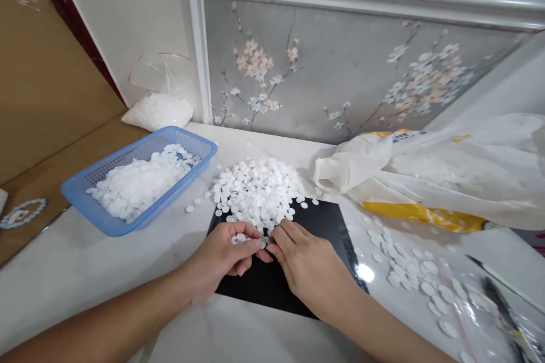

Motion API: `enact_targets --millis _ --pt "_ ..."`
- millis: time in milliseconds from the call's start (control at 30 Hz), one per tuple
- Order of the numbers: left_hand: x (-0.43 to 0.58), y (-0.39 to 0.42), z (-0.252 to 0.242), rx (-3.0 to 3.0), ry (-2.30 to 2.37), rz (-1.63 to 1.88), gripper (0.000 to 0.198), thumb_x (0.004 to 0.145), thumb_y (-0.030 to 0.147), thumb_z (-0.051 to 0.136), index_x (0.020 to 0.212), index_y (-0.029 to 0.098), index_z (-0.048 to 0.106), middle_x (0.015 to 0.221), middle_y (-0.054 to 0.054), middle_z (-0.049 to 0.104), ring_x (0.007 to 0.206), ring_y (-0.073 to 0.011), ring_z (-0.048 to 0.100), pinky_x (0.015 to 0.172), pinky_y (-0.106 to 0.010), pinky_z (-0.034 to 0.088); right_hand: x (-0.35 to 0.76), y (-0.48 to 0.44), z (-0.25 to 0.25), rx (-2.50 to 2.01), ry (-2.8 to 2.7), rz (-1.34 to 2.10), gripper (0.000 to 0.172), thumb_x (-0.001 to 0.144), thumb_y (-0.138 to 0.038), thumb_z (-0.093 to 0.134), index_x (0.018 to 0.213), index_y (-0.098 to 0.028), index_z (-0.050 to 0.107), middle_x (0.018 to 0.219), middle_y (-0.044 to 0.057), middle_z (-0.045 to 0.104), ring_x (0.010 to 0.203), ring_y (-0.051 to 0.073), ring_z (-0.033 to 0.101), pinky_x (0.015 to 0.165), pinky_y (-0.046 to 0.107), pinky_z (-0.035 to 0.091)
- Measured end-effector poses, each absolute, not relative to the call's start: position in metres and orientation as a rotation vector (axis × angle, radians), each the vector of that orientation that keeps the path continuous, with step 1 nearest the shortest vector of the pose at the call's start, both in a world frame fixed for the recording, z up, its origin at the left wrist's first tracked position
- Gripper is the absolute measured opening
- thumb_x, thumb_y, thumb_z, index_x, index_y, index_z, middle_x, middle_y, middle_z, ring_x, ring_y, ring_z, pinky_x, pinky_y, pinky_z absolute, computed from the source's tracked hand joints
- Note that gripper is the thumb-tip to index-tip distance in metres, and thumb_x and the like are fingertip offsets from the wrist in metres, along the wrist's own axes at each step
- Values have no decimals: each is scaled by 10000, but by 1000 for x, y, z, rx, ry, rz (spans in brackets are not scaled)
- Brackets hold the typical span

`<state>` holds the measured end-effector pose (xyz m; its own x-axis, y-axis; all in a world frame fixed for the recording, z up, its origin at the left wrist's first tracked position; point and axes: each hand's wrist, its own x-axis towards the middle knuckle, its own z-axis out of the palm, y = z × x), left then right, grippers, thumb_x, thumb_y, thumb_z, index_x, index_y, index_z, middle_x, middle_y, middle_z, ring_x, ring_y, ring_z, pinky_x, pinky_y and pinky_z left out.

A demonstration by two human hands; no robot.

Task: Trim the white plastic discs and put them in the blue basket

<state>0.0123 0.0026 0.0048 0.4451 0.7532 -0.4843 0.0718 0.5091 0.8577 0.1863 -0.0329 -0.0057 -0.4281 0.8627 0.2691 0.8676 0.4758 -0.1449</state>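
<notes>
The left forearm (pixel 123 317) and right forearm (pixel 370 323) are bare and slim (both taper toward the wrists). The left hand (pixel 219 250) and right hand (pixel 304 258), also bare, have slender fingers (pixel 288 229) and softly rounded knuckles.

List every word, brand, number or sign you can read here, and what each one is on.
No text is readable.
Blue print on the white plastic bag: partly folded and too blurred to read.
Pale marks on its yellow band: too blurred to tell whether they are letters.
White discs: no lettering can be made out.
</notes>
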Motion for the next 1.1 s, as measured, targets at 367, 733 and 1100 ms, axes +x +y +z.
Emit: enact_targets --millis 367,733,1100 --pt "12 3 4 975 1019 504 267 721 368 670 830 149 561 707 -76 705 429 -40 338 440 -217 183 186 -33 -8 -1502 -2433 -49 238 946 -181 353 773 -185 518 755 60 570 658 175 560 483 264 309" --pt "11 4 9 973 991 535 248 729 391 693 761 161 605 721 -49 687 458 -44 330 459 -213 179 194 -23 -3 -1584 -1808 965 396 902 -446 463 588 -212 404 545 -29 405 513 125 347 489 265 250" --pt "15 0 6 937 942 613 250 751 373 671 715 126 690 489 22 503 397 -27 288 430 -222 136 175 -28 -4 -1337 -1262 1377 327 714 -472 702 628 -186 568 616 -11 533 646 151 467 630 277 371"
